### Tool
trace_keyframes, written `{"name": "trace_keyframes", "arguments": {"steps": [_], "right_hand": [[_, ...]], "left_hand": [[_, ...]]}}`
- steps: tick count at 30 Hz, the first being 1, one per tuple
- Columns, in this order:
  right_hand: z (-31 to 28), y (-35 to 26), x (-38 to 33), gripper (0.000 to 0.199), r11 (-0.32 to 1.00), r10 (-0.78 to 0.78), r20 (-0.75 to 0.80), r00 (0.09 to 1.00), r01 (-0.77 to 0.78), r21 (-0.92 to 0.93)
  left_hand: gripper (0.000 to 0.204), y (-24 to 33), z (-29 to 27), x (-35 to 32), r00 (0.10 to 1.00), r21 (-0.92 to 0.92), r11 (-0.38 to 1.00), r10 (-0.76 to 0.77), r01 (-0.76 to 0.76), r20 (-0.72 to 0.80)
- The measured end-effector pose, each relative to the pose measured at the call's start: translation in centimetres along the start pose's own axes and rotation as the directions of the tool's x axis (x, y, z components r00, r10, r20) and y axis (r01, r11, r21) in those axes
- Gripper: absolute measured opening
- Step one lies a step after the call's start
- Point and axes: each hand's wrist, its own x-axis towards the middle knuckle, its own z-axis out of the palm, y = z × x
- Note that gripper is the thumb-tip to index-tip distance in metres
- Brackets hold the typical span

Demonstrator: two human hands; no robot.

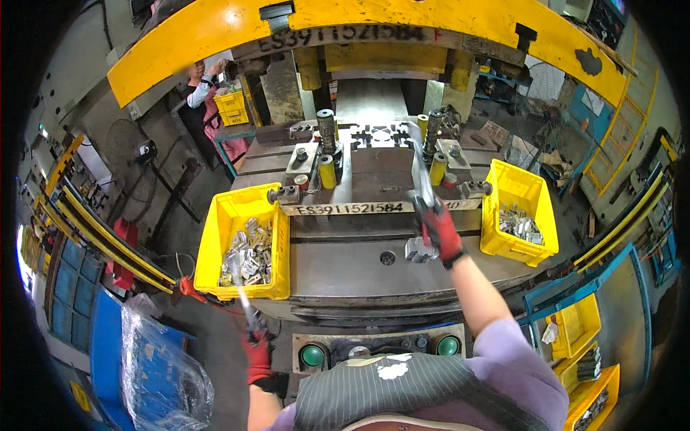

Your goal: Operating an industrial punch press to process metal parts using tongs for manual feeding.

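My right hand [440,228], in a red and black glove, is closed round a long silver tool [425,179]. Blurred by motion, the tool points forward to the right side of the press die [381,161]; its exact kind does not show. Just below that hand, a few silver metal blocks [418,250] sit on the press bed. My left hand [259,355], gloved alike, is low at the left and closed round another slim silver tool [246,305]. Its blurred tip overlaps the front of a yellow bin [280,276] heaped with small metal parts [251,251].
Another yellow bin [543,208] with metal parts stands right of the die. Dark guide posts [326,129] and yellow cylinders [328,172] rise from the die. Green buttons [313,355] sit on a panel before me. A person [208,108] stands at the far left.
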Motion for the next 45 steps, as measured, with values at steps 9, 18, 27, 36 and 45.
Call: {"name": "trace_keyframes", "arguments": {"steps": [9,18,27,36,45], "right_hand": [[-16.8,9.1,-33.9,0.047,0.549,-0.100,-0.484,0.869,-0.357,-0.755],[-18.1,15.7,-33.4,0.049,0.647,0.490,-0.570,0.659,-0.713,-0.269],[-17.9,16.6,-30.1,0.050,0.615,0.505,-0.575,0.644,-0.736,-0.283],[-18.3,16.7,-29.7,0.050,0.592,0.512,-0.587,0.627,-0.753,-0.288],[-19.0,16.7,-29.4,0.051,0.597,0.489,-0.600,0.633,-0.745,-0.298]], "left_hand": [[0.032,-6.9,-7.9,-5.1,0.844,-0.221,0.861,-0.499,0.458,-0.199],[0.042,-9.6,-1.4,-4.9,0.584,0.452,0.670,-0.739,0.589,0.335],[0.062,-11.7,-1.3,-4.7,0.663,0.471,0.682,-0.709,0.559,0.239],[0.067,-11.0,-1.2,-4.6,0.613,0.420,0.682,-0.727,0.598,0.308],[0.072,-14.9,-0.5,-4.4,0.709,0.475,0.706,-0.672,0.525,0.216]]}}
